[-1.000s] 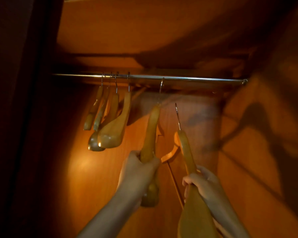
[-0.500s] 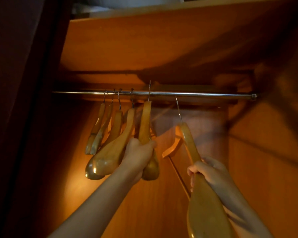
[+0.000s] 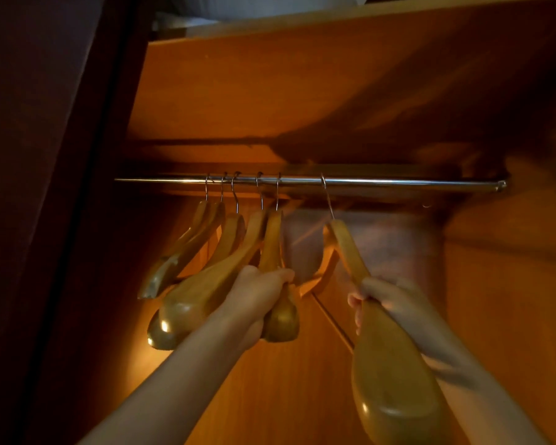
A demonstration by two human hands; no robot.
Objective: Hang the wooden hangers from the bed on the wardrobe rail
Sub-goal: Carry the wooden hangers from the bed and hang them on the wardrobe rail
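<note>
A chrome wardrobe rail (image 3: 398,183) runs across the cupboard under a wooden shelf. Several wooden hangers (image 3: 206,284) hang bunched on its left part. My left hand (image 3: 260,297) grips the rightmost hanger of that bunch (image 3: 273,242), whose hook is over the rail. My right hand (image 3: 382,300) holds another wooden hanger (image 3: 392,380) by its arm; its metal hook (image 3: 326,194) sits on the rail, a little to the right of the bunch. The right hand is blurred.
The wooden shelf (image 3: 302,75) lies close above the rail, with something pale (image 3: 254,4) on top of it. A dark door edge (image 3: 77,220) stands at the left. The wardrobe's side wall (image 3: 511,316) closes the right. The rail's right half carries nothing.
My left hand slid its hanger left along the rail into the bunch. My right hand raised its hanger until the hook reached the rail.
</note>
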